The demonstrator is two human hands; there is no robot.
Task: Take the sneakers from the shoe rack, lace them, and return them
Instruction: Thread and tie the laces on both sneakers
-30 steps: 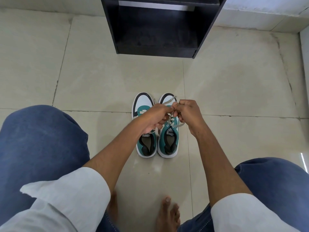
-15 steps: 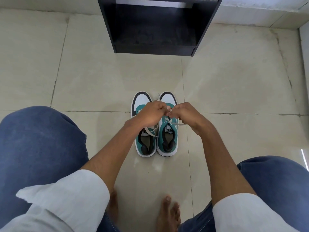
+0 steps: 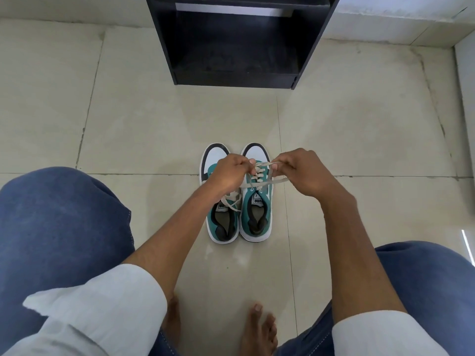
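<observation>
Two teal, white and black sneakers stand side by side on the floor tiles, toes pointing away from me. The left sneaker (image 3: 223, 222) has a loose lace over its tongue. My left hand (image 3: 230, 172) and my right hand (image 3: 299, 172) hover over the right sneaker (image 3: 257, 214), each pinching an end of its beige lace (image 3: 262, 173). The lace is stretched between them above the eyelets. The black shoe rack (image 3: 239, 42) stands open-fronted beyond the shoes.
I squat with blue-trousered knees (image 3: 59, 227) on both sides and bare feet (image 3: 259, 330) just behind the shoes. A pale wall base (image 3: 401, 19) runs along the back and right. Beige floor tiles (image 3: 144, 129) surround the shoes.
My hands have drawn apart sideways, the right one moving right, pulling the lace taut across the right sneaker. The view has shifted slightly closer to the rack.
</observation>
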